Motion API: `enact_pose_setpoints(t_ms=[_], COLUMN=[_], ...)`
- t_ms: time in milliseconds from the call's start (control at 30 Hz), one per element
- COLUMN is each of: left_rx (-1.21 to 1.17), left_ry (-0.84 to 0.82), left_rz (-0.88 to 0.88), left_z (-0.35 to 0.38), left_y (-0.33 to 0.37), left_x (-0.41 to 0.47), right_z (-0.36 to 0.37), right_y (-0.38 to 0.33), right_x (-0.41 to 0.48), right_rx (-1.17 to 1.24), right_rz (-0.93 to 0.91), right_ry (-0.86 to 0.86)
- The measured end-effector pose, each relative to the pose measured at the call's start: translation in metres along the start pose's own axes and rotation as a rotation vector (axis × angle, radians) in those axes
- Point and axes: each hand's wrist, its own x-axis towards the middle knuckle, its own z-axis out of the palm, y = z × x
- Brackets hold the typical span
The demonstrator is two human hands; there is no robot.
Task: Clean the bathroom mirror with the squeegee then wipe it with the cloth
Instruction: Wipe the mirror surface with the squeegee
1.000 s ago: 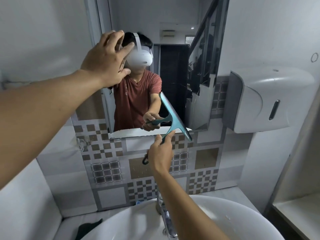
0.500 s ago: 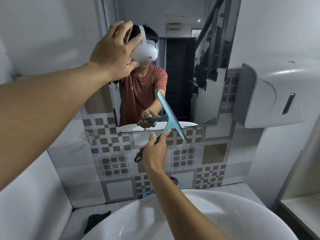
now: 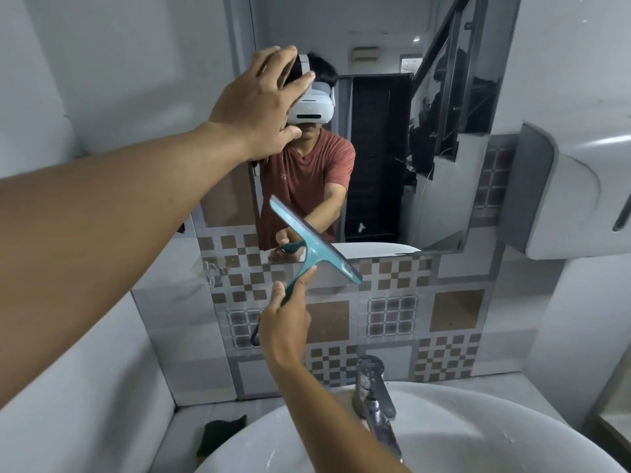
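Note:
The mirror [image 3: 392, 148] hangs on the wall above the sink. My right hand [image 3: 286, 322] grips the handle of a teal squeegee [image 3: 316, 249], whose blade lies slanted across the mirror's lower edge, low end to the right. My left hand [image 3: 263, 104] is pressed flat on the upper left of the glass, fingers spread, holding nothing. A dark green cloth [image 3: 220, 435] lies on the ledge left of the sink.
A white sink [image 3: 478, 438] with a chrome tap [image 3: 374, 394] sits below the mirror. A white wall dispenser [image 3: 577, 192] juts out at the right. Patterned tiles [image 3: 392, 315] cover the wall under the mirror. A small clear hook [image 3: 211, 271] sticks out at the left.
The squeegee has slid down and leftward along the mirror's lower part. The view has tilted down, bringing the tap into sight. My left hand stays on the glass.

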Motion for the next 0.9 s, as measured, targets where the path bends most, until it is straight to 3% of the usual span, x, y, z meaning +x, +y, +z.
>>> enact_pose_setpoints(t_ms=[167, 533, 900], left_rx=[0.013, -0.002, -0.019], left_ry=[-0.004, 0.009, 0.035], left_rz=[0.006, -0.013, -0.038], left_z=[0.0, 0.001, 0.011], left_y=[-0.001, 0.002, 0.009], left_x=[0.0, -0.002, -0.011], right_z=[0.003, -0.043, -0.074], right_y=[0.011, 0.031, 0.038], right_x=[0.0, 0.0, -0.002], right_rx=[-0.071, -0.576, -0.746], right_rz=[-0.032, -0.142, -0.124], right_ry=[0.022, -0.048, -0.105])
